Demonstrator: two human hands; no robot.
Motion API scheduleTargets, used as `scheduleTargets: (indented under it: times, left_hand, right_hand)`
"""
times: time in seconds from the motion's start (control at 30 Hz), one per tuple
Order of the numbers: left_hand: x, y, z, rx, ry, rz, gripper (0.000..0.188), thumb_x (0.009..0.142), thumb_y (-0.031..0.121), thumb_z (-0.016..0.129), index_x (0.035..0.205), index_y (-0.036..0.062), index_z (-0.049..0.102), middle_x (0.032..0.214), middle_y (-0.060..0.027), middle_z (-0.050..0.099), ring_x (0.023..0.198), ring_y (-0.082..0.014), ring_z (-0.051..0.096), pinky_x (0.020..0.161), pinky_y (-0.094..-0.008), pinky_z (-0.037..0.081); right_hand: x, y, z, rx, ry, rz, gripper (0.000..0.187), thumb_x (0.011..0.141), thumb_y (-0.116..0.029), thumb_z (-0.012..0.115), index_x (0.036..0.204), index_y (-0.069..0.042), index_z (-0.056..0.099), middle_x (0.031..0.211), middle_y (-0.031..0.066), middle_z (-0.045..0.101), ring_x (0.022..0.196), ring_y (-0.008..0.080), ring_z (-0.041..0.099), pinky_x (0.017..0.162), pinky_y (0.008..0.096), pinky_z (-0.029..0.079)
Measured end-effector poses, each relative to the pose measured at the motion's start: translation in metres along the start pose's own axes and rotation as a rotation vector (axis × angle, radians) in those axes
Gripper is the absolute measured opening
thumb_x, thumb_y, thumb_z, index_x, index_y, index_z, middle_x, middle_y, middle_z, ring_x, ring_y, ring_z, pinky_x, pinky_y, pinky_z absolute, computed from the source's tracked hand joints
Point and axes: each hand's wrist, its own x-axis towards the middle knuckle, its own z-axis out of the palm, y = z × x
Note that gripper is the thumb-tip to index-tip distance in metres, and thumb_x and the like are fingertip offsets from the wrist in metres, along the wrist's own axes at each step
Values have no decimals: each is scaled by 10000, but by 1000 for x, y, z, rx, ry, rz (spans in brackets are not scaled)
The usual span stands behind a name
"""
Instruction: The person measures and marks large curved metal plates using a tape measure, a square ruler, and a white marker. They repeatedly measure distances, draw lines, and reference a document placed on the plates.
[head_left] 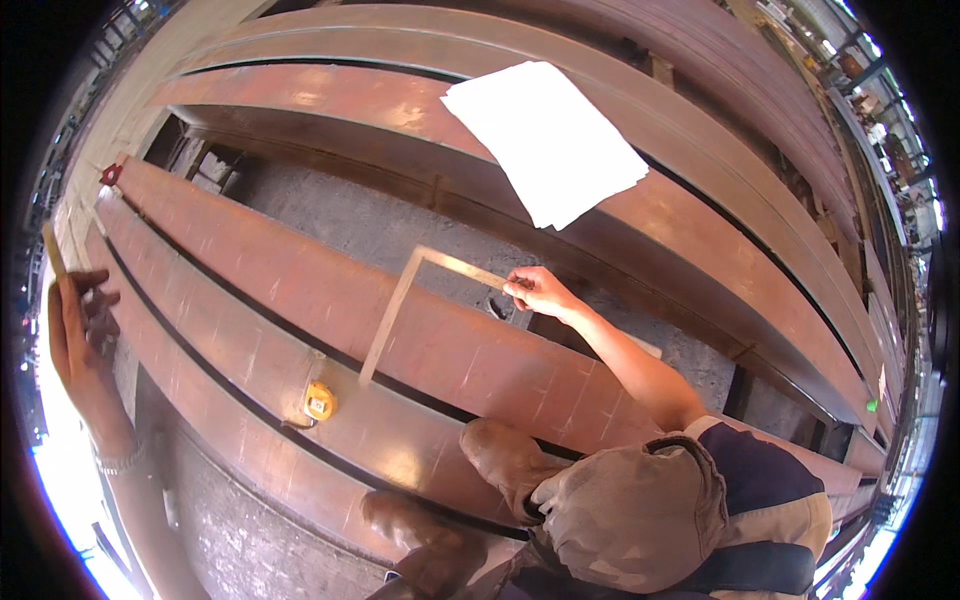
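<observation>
at the left edge of the frame the wearer's left hand (pixel 82 335) has its fingers closed around a thin yellow stick (pixel 54 252), its tip pointing up and clear of the steel; blur hides what kind of stick it is. the right hand is out of view, so its state cannot be told.

near the centre, a co-worker's hand (pixel 538 293) pinches the short leg of an l-shaped steel square (pixel 391 316), whose long leg crosses over the reddish steel beam (pixel 270 268); whether it lies flat cannot be told. a yellow tape measure (pixel 319 402) sits on the next beam, left of the co-worker's boots (pixel 500 462), and white paper sheets (pixel 548 145) lie at upper centre.

as for progress, pale lines (pixel 541 402) already show right of the square; no fresh line along its long leg can be made out, so that stretch seems unmarked. how much remains cannot be judged.
</observation>
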Motion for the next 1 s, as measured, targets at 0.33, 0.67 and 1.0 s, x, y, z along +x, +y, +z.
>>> scheduleTargets:
  times: [0.33, 0.67, 1.0]
  left_hand:
    - [-81, 29, -85, 324, 88, -404, 429, 1052, 478, 452, 1134, 107, 650, 1090, -23, 662, 913, -123, 647, 768, -264, 480]
    - [-114, 30, -64, 366, 54, -474, 405, 1054, 422, 484, 1164, 80, 673, 1000, -25, 662, 800, -113, 616, 669, -238, 460]
    - [-179, -66, 38, 95, -405, -658, 334, 1039, 303, 574, 1197, 48, 720, 902, -35, 699, 767, -85, 606, 597, -225, 459]
  right_hand:
    - [2, 43, 29, -366, 170, -69, 371, 954, -390, 688, 1104, -54, 733, 911, 158, 739, 824, 310, 717, 754, 414, 538]
    - [-21, 24, 43, -558, 223, -77, 308, 963, -328, 658, 1124, -84, 758, 1060, 207, 727, 960, 400, 703, 837, 480, 556]
    - [-19, 25, 28, -512, 67, 14, 273, 953, -208, 669, 1187, -79, 726, 986, 247, 708, 846, 393, 700, 756, 457, 531]
